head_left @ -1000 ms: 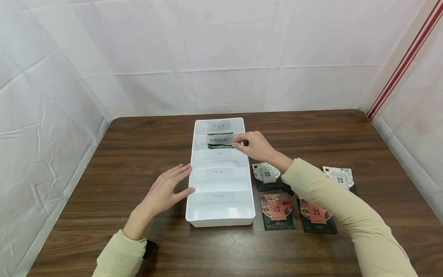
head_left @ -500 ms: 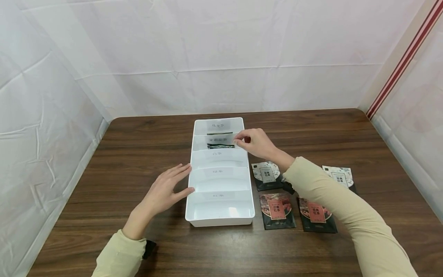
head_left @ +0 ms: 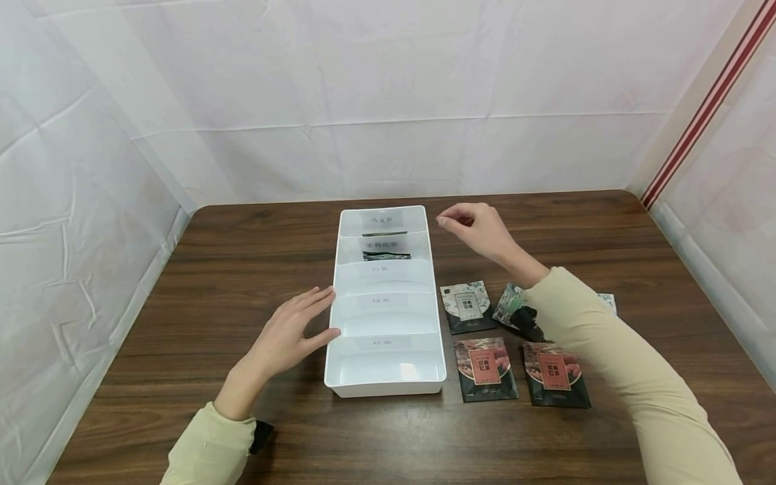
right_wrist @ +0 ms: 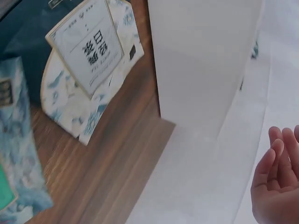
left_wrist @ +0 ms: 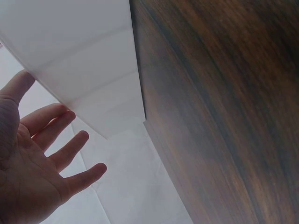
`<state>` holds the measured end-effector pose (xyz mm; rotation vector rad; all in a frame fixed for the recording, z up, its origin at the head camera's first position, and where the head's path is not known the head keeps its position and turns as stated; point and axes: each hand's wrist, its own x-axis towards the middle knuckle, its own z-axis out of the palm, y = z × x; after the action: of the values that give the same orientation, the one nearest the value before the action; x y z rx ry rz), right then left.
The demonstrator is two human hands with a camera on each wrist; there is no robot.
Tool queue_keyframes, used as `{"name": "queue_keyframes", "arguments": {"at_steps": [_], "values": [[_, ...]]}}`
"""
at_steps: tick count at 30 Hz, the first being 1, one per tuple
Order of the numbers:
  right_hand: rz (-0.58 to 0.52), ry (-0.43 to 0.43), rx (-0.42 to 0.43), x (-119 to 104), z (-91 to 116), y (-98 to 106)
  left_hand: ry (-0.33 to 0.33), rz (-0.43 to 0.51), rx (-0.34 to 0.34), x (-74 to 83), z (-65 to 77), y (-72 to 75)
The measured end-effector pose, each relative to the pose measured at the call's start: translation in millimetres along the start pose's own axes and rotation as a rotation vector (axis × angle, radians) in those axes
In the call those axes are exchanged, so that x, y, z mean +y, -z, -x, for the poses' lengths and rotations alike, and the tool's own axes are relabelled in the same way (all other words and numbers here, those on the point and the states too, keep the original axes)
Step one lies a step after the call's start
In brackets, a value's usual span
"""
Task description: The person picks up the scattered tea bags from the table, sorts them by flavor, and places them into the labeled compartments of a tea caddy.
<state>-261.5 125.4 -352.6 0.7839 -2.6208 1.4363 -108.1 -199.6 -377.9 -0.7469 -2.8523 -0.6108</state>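
Observation:
A long white divided box [head_left: 388,389] with labelled compartments stands on the table. My left hand [head_left: 291,333] touches its left rim with fingers spread; the left wrist view shows the fingertips at the box edge. Above the table, right of the box's far end, my right hand [head_left: 479,230] is loosely curled and holds nothing. Dark-green packets [head_left: 386,256] stand edge-up in the second compartment from the back, and a thin packet edge [head_left: 384,234] shows in the farthest one. The three nearer compartments show only bare white walls.
Right of the box lie a white-and-dark tea packet [head_left: 468,306], two red-and-dark tea packets [head_left: 485,369] and a bluish patterned packet [head_left: 509,304] partly under the right wrist. Another packet [head_left: 608,303] is mostly hidden by the right sleeve. White cloth [head_left: 388,162] hangs behind the table.
My right hand has left the second compartment from the back, moving right and away from me, while the packets stay inside. The left hand remains at the rim.

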Motion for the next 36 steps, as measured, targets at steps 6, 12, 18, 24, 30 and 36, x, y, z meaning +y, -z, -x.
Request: {"name": "queue_keyframes", "arguments": {"at_steps": [6, 12, 18, 24, 30, 36], "values": [[-0.152, -0.181, -0.031, 13.9, 10.4, 22.1, 0.003, 0.004, -0.004, 0.0, 0.0, -0.1], [-0.263, -0.371, -0.090, 38.1, 24.5, 28.0, 0.003, 0.006, -0.004, -0.5, 0.0, -0.1], [-0.364, -0.518, -0.180, 61.0, 38.4, 22.7, 0.003, 0.005, 0.000, -1.0, 0.2, -0.2], [-0.301, -0.573, -0.236, 74.1, 47.4, 19.2, 0.011, 0.002, -0.008, -1.0, 0.4, -0.6], [-0.210, -0.540, -0.295, 80.2, 55.1, 18.4, 0.017, 0.001, -0.014, -0.6, 0.3, -0.1], [-0.117, -0.495, -0.337, 80.5, 58.7, 17.1, 0.018, 0.002, -0.014, -0.4, 0.1, 0.1]]}}
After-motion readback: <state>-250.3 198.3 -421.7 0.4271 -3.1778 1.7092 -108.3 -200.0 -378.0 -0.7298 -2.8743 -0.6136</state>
